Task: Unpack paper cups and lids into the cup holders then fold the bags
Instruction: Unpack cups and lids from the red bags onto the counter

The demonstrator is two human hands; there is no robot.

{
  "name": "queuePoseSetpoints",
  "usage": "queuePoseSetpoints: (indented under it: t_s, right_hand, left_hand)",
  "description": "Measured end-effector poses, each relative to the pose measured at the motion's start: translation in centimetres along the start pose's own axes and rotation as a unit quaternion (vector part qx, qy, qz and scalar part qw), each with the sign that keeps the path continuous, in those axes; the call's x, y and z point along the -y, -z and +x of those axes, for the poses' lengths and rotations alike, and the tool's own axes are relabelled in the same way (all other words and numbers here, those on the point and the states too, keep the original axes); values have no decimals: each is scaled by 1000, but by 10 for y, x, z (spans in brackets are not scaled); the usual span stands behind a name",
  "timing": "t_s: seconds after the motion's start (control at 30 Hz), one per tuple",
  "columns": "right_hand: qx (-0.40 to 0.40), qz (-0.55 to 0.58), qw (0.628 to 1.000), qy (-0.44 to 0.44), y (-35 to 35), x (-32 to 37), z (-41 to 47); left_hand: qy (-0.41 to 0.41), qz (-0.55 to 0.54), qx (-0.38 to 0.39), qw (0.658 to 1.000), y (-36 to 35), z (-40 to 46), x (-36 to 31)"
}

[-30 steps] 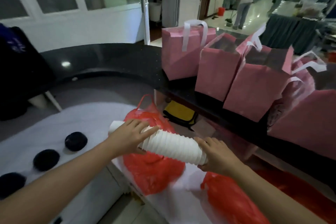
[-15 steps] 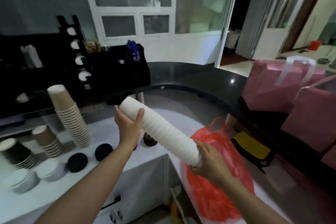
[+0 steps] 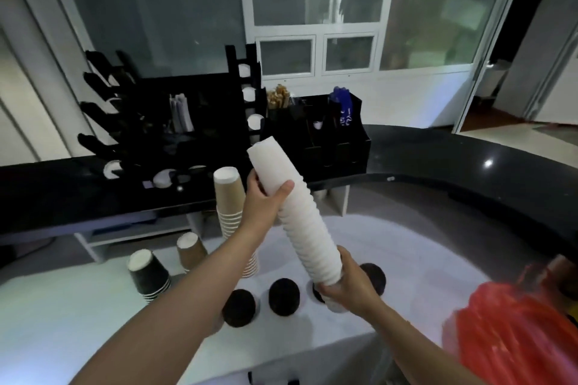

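Over counter [image 3: 93, 306], hands grip cups [image 3: 300, 222]

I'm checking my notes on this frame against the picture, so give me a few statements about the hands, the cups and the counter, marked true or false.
1. Both hands hold the white cup stack. True: the left hand grips near its top, the right hand its lower end.
2. The white stack is held level. False: it slants, top end away from the camera.
3. The stack's lower end is over a round hole in the white counter. True.
4. The brown cup stack lies on its side. False: it stands upright.
5. The red bag is left of the hands. False: it is at the right.
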State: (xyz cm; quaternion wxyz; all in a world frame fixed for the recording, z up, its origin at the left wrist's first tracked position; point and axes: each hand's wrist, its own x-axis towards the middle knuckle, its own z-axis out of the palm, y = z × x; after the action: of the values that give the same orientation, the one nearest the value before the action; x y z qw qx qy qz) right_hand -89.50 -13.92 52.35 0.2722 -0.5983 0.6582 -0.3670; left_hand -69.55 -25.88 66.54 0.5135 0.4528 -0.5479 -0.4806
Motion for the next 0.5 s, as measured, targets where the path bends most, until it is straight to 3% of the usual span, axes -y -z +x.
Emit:
queuePoseSetpoints:
  t_s: [0.37,0.5]
  right_hand:
    - [84,67,994,-23,-40,-1,131]
    - [112,79,990,-34,-50,-15,166]
  left_hand:
    - [-85,133,31,987,-8,69,-10]
    - [-66,162,18,984,-25,85,13]
